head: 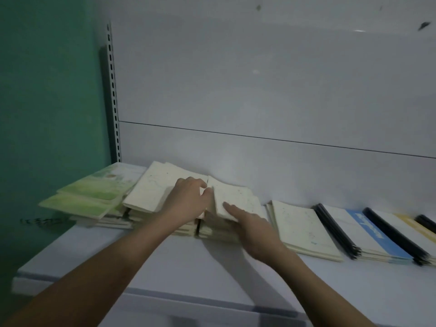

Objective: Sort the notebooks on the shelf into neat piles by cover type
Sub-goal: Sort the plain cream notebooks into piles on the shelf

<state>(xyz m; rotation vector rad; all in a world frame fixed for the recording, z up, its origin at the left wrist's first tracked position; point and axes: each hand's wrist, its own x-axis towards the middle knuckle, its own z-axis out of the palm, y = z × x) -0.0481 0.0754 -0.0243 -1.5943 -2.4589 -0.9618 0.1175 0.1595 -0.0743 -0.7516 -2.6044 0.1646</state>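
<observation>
A: Where the white shelf [165, 263] meets the back panel [259, 90], a row of notebook piles runs left to right. Green pile [89, 197] at far left, skewed, top books fanned out of line. Next, two cream piles side by side: left cream pile [151, 190], right cream pile [238, 201].

B: Hands?

A: Left hand [188, 199] sits at the seam between the two cream piles, fingers curled down at the inner edge of the left one. Whether it pinches a cover or only presses: cannot tell. Right hand [254, 227] lies flat on the right cream pile, fingers extended, gripping nothing, index finger pointing up the cover.

B: Further right?

A: Third cream pile [304, 230], lower, just beside the right hand, lying flat. Then a blue-striped pile [368, 234] with black spines, and a yellow-striped pile [415, 230] at the frame edge, partly cut off.

B: Surroundings?

A: Green wall [47, 90] at left; slotted upright [113, 90] at the panel's left edge. Picture dim, slightly blurred; cover print unreadable.
</observation>
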